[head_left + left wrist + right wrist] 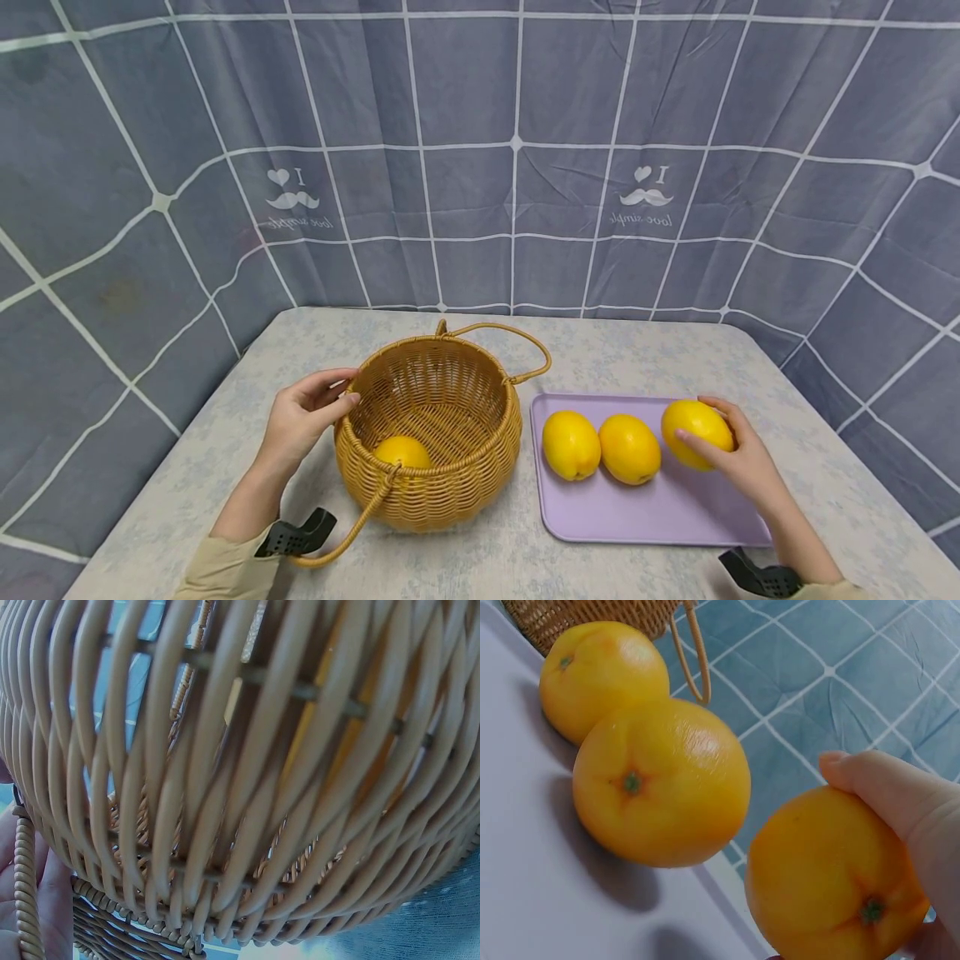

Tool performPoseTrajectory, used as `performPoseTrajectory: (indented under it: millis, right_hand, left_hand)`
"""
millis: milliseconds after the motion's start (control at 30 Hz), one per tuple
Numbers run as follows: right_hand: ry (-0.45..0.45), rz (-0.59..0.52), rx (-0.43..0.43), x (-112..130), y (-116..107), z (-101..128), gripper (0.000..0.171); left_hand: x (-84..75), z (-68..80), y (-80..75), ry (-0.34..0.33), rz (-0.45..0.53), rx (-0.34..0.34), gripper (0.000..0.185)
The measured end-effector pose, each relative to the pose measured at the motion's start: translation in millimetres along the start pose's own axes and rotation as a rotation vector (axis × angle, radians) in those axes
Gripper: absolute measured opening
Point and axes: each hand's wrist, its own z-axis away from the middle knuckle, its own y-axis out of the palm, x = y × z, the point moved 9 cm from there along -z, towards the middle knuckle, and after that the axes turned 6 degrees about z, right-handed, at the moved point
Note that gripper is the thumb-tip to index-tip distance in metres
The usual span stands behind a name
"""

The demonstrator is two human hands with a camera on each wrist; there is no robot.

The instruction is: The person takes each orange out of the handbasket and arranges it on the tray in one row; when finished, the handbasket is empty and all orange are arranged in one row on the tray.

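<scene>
My left hand [300, 421] pinches the left rim of a round wicker basket [450, 500], thumb outside and fingers at the edge. One orange [403, 451] lies inside, toward the near side; through the weave in the left wrist view, a patch of its colour shows. My right hand [746, 458] grips another orange [696, 433], which appears raised over the right part of a light purple tray [637, 521]. Two more oranges, a left one [572, 446] and a middle one [630, 450], sit side by side on that tray. Green stem ends show in the right wrist view.
The basket has two looped handles: a back one [536, 350] tilted right and a front one [352, 546] hanging near my left wrist. A pale patterned tabletop [637, 350] lies underneath. Behind it hangs a blue-grey checked curtain [465, 192].
</scene>
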Motion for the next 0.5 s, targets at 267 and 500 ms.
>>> performPoseTrajectory:
  millis: [267,500]
  right_hand:
    - [0.004,0.017,0.042,-5.3,10.4,1.6,0.07]
    - [0.026,0.012,0.068,-10.8,17.7,1.5,0.072]
  left_hand:
    - [0.4,0.8,-0.1,-0.005,0.008,0.0,0.031]
    - [1.1,1.3,0.9,-0.004,0.017,0.005,0.03]
